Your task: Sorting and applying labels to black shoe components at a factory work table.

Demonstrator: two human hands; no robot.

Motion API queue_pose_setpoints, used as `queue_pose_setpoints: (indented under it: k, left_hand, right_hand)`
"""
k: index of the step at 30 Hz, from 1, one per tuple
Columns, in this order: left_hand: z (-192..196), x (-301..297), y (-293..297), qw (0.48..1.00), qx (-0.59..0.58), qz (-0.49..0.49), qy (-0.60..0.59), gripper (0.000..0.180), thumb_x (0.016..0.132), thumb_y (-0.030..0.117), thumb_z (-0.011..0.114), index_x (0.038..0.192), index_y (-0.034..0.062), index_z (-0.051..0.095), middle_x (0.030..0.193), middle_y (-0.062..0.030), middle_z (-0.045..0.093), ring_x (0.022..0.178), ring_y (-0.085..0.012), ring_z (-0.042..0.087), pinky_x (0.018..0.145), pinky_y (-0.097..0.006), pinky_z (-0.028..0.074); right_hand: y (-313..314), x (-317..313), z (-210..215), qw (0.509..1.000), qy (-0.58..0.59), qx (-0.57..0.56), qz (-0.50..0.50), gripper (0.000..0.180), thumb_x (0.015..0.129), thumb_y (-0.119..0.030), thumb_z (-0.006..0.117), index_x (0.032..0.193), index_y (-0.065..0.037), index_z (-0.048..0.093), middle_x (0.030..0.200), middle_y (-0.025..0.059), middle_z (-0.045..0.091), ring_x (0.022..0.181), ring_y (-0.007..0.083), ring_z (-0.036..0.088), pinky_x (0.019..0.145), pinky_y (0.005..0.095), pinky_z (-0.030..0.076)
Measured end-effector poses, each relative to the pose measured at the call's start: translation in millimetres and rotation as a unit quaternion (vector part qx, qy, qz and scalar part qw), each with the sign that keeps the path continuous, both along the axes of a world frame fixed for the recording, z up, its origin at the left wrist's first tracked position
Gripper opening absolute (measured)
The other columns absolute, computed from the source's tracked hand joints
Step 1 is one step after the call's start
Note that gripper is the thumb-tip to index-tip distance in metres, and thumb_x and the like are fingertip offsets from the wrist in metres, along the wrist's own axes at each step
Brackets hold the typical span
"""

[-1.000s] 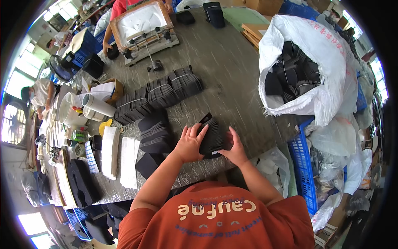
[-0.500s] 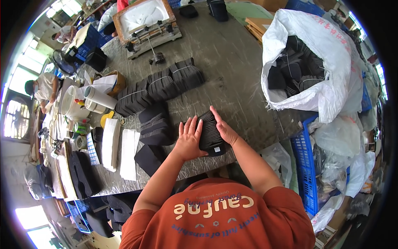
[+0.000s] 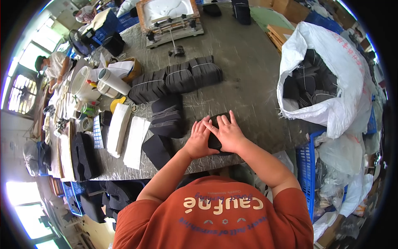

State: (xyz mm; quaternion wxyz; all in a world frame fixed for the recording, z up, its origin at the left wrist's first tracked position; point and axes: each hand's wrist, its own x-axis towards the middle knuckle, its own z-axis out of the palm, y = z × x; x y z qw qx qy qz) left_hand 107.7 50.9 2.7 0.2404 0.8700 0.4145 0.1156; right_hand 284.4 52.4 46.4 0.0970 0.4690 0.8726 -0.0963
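Note:
Both my hands press down on a small stack of black fabric pieces [image 3: 215, 141] near the front edge of the grey table [image 3: 248, 83]. My left hand [image 3: 199, 139] lies flat on the stack's left side, fingers pointing away from me. My right hand [image 3: 228, 133] covers its top and right side, fingers spread. Only a sliver of the black stack shows between and under the hands. A taller pile of black pieces [image 3: 168, 115] sits just left of my left hand.
Bundled black stacks [image 3: 178, 76] line the table's middle. A big white sack [image 3: 331, 70] full of black pieces stands at the right, over blue crates [image 3: 306, 166]. White folded pads [image 3: 134, 141], cups and rolls crowd the left. A framed press [image 3: 170, 16] stands at the far edge. Another person [image 3: 52, 68] works far left.
My hands have settled flat on the black stack and squared it on the table; a second ago they held it more loosely with one piece sticking up.

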Motion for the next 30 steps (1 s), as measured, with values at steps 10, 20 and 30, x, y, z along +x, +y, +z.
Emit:
queue_pose_setpoints:
  k: [10, 20, 30]
  left_hand:
    - [-70, -11, -25, 0.741, -0.32, 0.218, -0.548, 0.073, 0.098, 0.048, 0.036, 0.145, -0.0046, 0.018, 0.15, -0.0198, 0.024, 0.141, -0.0262, 0.02, 0.114, -0.034, 0.014]
    - [-43, -11, 13, 0.806, -0.262, 0.268, -0.457, 0.056, 0.1, 0.037, 0.039, 0.14, -0.002, 0.034, 0.135, -0.0151, 0.048, 0.128, -0.0232, 0.041, 0.108, -0.032, 0.029]
    - [-8, 6, 16, 0.947, -0.178, 0.201, -0.175, 0.043, 0.09, 0.029, 0.057, 0.118, -0.0034, 0.056, 0.126, -0.0247, 0.051, 0.12, -0.0396, 0.045, 0.102, -0.042, 0.036]
  right_hand:
    - [-18, -8, 5, 0.997, -0.001, 0.003, -0.077, 0.106, 0.058, -0.032, 0.083, 0.147, -0.021, 0.027, 0.138, 0.0227, 0.034, 0.13, 0.0386, 0.03, 0.108, 0.064, 0.017]
    - [-26, -3, 7, 1.0, 0.015, 0.023, 0.0, 0.096, 0.055, -0.023, 0.081, 0.141, -0.022, 0.038, 0.126, 0.0186, 0.04, 0.124, 0.0374, 0.035, 0.108, 0.0563, 0.021]
    - [-4, -6, 9, 0.995, -0.075, -0.061, -0.007, 0.11, 0.052, -0.033, 0.086, 0.145, -0.021, 0.029, 0.139, 0.0183, 0.031, 0.126, 0.0378, 0.034, 0.106, 0.0534, 0.026]
